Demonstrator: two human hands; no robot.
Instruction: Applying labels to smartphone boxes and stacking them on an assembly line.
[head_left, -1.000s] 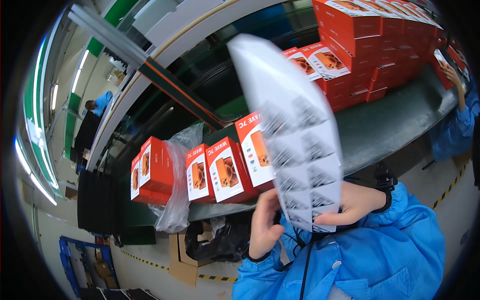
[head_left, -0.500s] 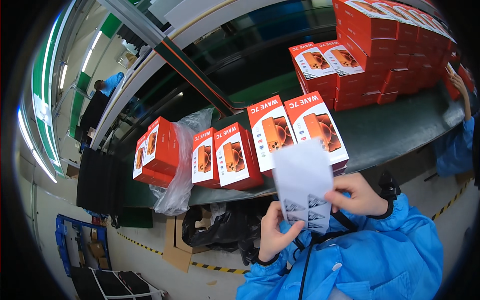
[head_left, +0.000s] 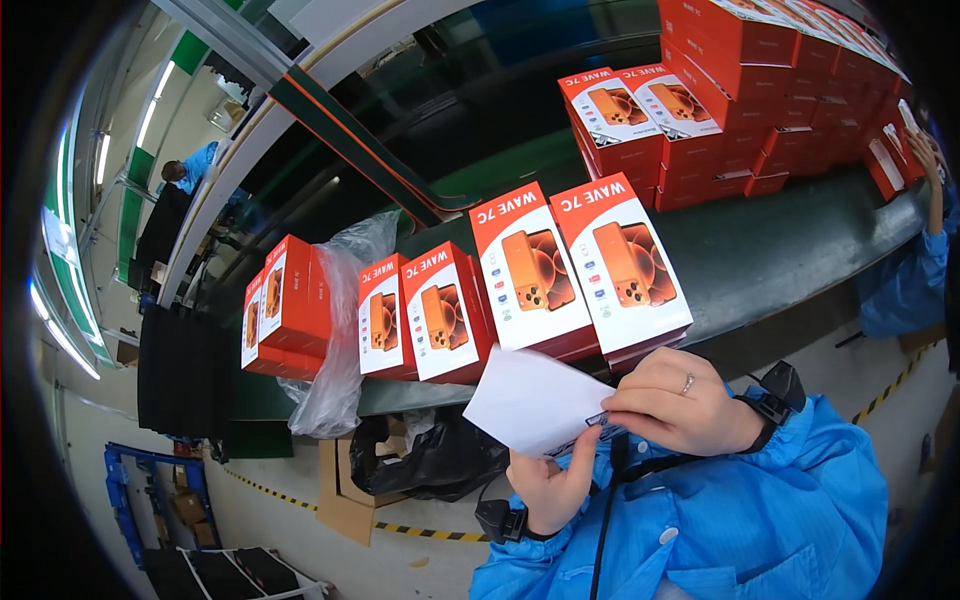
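1. the thin white paper sheet with dark printed marks [head_left: 535,400] is held up in front of the blue jacket [head_left: 690,500], just in front of the near edge of the dark green work surface [head_left: 790,265]; its blank part spreads toward the picture's left, and the marks show along its curled lower edge
2. the right hand [head_left: 685,400], wearing a silver ring, pinches the sheet's right end between thumb and bent fingers, probably because so thin a sheet needs a firm hold at its edge
3. the left hand [head_left: 550,488] is below, thumb and forefinger parted, the thumb tip raised to the marked edge close by the right fingertips; it seems to brace the sheet from beneath, though i cannot tell whether it grips it
4. beyond the hands, two larger red-and-white cardboard boxes [head_left: 530,270] lean side by side with their printed faces up, perhaps to keep those faces in reach
5. to their left are two smaller red-and-white boxes [head_left: 440,315], then a crumpled clear plastic bag [head_left: 342,350], which lies between them and another red box group [head_left: 295,305]
6. at upper right stands a tall stack of red boxes [head_left: 745,125], packed closely, likely to save room; a co-worker's blue sleeve [head_left: 905,290] shows beyond it
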